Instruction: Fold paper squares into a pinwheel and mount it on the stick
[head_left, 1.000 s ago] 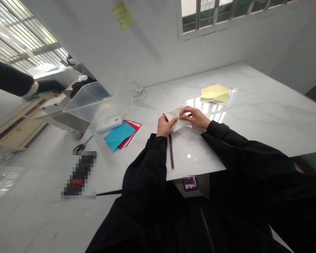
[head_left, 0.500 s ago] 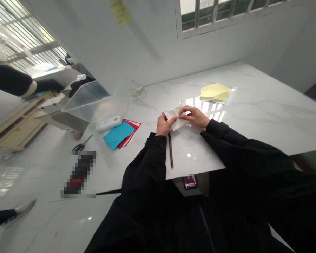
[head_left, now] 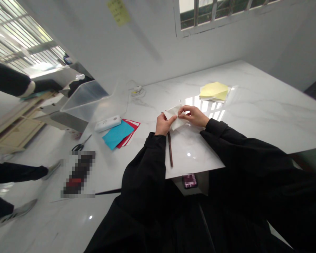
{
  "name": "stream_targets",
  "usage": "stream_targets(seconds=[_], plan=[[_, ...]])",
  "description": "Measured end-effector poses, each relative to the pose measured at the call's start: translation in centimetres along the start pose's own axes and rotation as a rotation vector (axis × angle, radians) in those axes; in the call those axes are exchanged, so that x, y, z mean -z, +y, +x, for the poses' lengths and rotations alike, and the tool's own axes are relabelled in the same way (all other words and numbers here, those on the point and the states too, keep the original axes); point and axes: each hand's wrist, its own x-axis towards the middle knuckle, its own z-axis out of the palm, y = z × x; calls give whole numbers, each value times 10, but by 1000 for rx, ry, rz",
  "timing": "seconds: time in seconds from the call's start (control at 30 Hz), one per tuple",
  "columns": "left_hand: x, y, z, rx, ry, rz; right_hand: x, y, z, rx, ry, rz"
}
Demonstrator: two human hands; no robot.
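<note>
Above the white table, my left hand [head_left: 163, 124] pinches the lower left side of a cream-coloured sheet [head_left: 177, 123] between thumb and fingers. My right hand [head_left: 196, 116] is closed on the same sheet from the right, its fingertips almost meeting my left thumb. What lies between the fingertips is too small to make out. A thin dark brown stick [head_left: 170, 149] runs from under my left hand toward the table's front edge. A small shiny bead-like thing [head_left: 180, 101] lies just beyond the sheet.
Blue sheets [head_left: 118, 133] and red sheets [head_left: 133, 125] lie left, beside a white device [head_left: 107, 123], scissors [head_left: 81, 143] and a clear plastic bin [head_left: 86, 102]. Yellow sheets [head_left: 214, 91] lie back right. A person's legs [head_left: 18, 172] and sleeve [head_left: 9, 79] show at far left.
Both hands keep nearly the same hold on the cream-coloured sheet. At far left another leg of the person has come into view.
</note>
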Motion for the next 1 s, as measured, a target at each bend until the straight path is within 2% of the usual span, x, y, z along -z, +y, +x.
stream_targets(seconds=[1.0], plan=[[1, -1, 0, -16, -9, 16, 1, -2, 0, -4, -7, -11]])
